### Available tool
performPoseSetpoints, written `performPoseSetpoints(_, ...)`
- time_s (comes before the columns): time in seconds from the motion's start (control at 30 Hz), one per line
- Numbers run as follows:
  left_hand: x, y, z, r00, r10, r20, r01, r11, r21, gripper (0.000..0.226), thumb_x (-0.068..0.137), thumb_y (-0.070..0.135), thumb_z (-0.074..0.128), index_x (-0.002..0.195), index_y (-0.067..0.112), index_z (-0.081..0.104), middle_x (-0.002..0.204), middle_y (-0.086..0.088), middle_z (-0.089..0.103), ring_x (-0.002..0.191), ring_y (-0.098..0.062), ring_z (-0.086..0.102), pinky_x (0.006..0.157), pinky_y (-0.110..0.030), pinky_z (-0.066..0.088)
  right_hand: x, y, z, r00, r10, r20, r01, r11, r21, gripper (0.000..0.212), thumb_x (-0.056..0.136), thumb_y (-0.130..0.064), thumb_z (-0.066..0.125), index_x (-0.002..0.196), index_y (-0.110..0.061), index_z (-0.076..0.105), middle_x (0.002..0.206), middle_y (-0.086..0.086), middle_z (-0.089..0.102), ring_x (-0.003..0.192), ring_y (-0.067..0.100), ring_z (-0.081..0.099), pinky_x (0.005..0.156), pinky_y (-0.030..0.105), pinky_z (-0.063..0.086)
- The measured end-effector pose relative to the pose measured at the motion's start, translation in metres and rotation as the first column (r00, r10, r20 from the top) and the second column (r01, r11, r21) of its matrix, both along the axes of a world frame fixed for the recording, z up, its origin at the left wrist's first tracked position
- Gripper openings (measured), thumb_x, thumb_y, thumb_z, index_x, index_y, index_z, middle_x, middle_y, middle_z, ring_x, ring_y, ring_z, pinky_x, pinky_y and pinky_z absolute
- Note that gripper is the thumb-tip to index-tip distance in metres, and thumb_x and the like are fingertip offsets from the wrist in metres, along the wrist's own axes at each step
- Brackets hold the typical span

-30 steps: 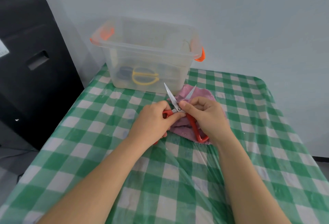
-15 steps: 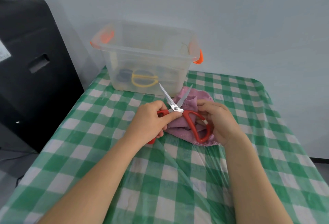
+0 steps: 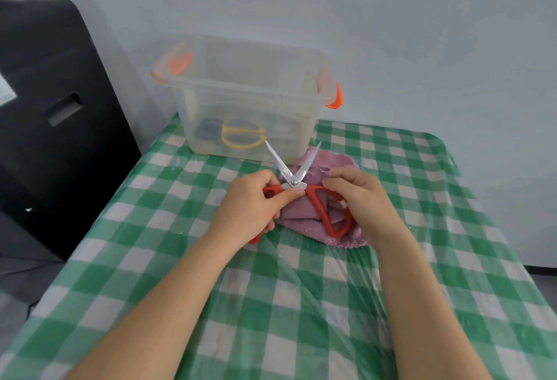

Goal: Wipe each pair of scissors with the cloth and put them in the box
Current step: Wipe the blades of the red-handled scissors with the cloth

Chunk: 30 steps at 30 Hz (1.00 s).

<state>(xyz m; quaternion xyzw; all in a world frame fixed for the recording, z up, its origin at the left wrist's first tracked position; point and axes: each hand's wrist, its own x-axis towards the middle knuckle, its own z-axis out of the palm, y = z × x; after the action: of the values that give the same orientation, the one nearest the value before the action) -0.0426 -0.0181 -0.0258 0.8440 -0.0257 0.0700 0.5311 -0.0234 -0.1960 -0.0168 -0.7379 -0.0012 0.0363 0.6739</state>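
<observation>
while both hands pinch red scissors (image 3: 313, 195), green checked tablecloth (image 3: 271, 304) meets pale wall (image 3: 391, 32)

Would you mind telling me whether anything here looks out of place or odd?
Only the red scissors: held over the cloth with blades spread open, points toward the box.

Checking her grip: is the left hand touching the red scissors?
Touching. The head view shows the left hand with fingers curled round one handle of the red scissors, thumb beside the pivot.
</observation>
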Motion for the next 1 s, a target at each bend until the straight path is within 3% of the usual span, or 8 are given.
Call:
performPoseSetpoints(0.07,0.0001,0.0005,0.0005,1.000,0.004,0.005,-0.004,1.000,-0.005,0.038,0.079,0.040,0.076,0.068,0.010,0.055,0.048,0.002,0.058,0.038,-0.016,0.056,0.039,-0.025,0.047,0.0001,0.0008,0.0009,0.999,-0.031,-0.025,0.031,0.999,0.019,0.033,0.091,-0.006,0.061,0.065,-0.022,0.072,0.063,0.001,0.064,0.058,0.010,0.058,0.056,0.018,0.050)
performPoseSetpoints(0.23,0.0008,0.0043,0.0027,1.000,0.023,0.017,-0.022,0.999,-0.043,0.039,0.080,0.039,0.075,0.070,0.008,0.054,0.047,0.001,0.057,0.037,-0.015,0.055,0.042,-0.030,0.048,0.0028,-0.0013,-0.0021,0.985,-0.158,-0.068,0.157,0.987,-0.016,0.032,0.091,-0.010,0.063,0.062,-0.021,0.070,0.050,-0.004,0.056,0.045,0.009,0.046,0.050,0.023,0.040)
performPoseSetpoints(0.37,-0.0002,0.0038,0.0040,1.000,0.008,0.009,-0.007,0.999,-0.046,0.038,0.079,0.039,0.075,0.069,0.010,0.054,0.049,0.001,0.058,0.037,-0.014,0.055,0.040,-0.027,0.047,0.0033,-0.0002,-0.0017,0.982,-0.183,-0.041,0.183,0.983,-0.003,0.021,0.091,-0.007,0.062,0.075,-0.020,0.067,0.052,-0.007,0.060,0.045,0.005,0.052,0.046,0.019,0.045)
performPoseSetpoints(0.47,-0.0021,0.0021,0.0043,1.000,-0.014,0.004,0.014,1.000,-0.026,0.037,0.079,0.039,0.075,0.069,0.010,0.054,0.049,0.001,0.058,0.037,-0.014,0.055,0.040,-0.025,0.047,0.0027,-0.0009,-0.0012,0.974,-0.225,0.027,0.224,0.973,0.048,0.021,0.090,-0.004,0.057,0.074,-0.017,0.060,0.054,-0.001,0.050,0.045,0.007,0.043,0.042,0.017,0.037)
performPoseSetpoints(0.63,-0.0025,-0.0015,0.0017,1.000,-0.023,-0.004,0.023,1.000,-0.004,0.038,0.079,0.039,0.076,0.066,0.013,0.052,0.047,0.000,0.058,0.037,-0.017,0.055,0.040,-0.029,0.046,-0.0024,0.0029,-0.0013,0.990,-0.085,0.116,0.086,0.996,0.002,0.015,0.086,-0.007,0.055,0.074,-0.016,0.051,0.049,-0.003,0.048,0.046,0.016,0.042,0.045,0.021,0.034)
performPoseSetpoints(0.8,-0.0024,-0.0028,0.0006,1.000,-0.021,-0.009,0.021,1.000,0.011,0.039,0.078,0.041,0.076,0.064,0.015,0.051,0.052,-0.005,0.061,0.038,-0.017,0.056,0.041,-0.029,0.047,-0.0030,0.0045,-0.0025,0.988,0.046,0.144,-0.048,0.999,0.010,0.013,0.075,-0.018,0.057,0.066,-0.026,0.053,0.058,0.004,0.051,0.063,0.025,0.045,0.063,0.041,0.037)
performPoseSetpoints(0.87,-0.0027,-0.0028,0.0007,1.000,-0.020,-0.005,0.020,1.000,0.009,0.038,0.079,0.040,0.076,0.064,0.015,0.051,0.050,-0.001,0.060,0.038,-0.016,0.056,0.040,-0.028,0.046,-0.0042,0.0027,-0.0019,0.984,0.086,0.156,-0.093,0.995,0.037,0.012,0.076,-0.018,0.058,0.068,-0.025,0.054,0.063,0.002,0.055,0.066,0.023,0.051,0.067,0.040,0.042)
performPoseSetpoints(1.0,-0.0025,-0.0023,0.0006,1.000,-0.020,-0.002,0.020,1.000,0.004,0.037,0.079,0.039,0.076,0.064,0.017,0.051,0.047,0.002,0.057,0.037,-0.016,0.055,0.039,-0.027,0.046,-0.0066,0.0017,0.0007,0.966,0.148,0.213,-0.163,0.985,0.054,0.009,0.080,-0.020,0.057,0.072,-0.016,0.055,0.060,-0.008,0.056,0.060,0.012,0.052,0.061,0.024,0.044)
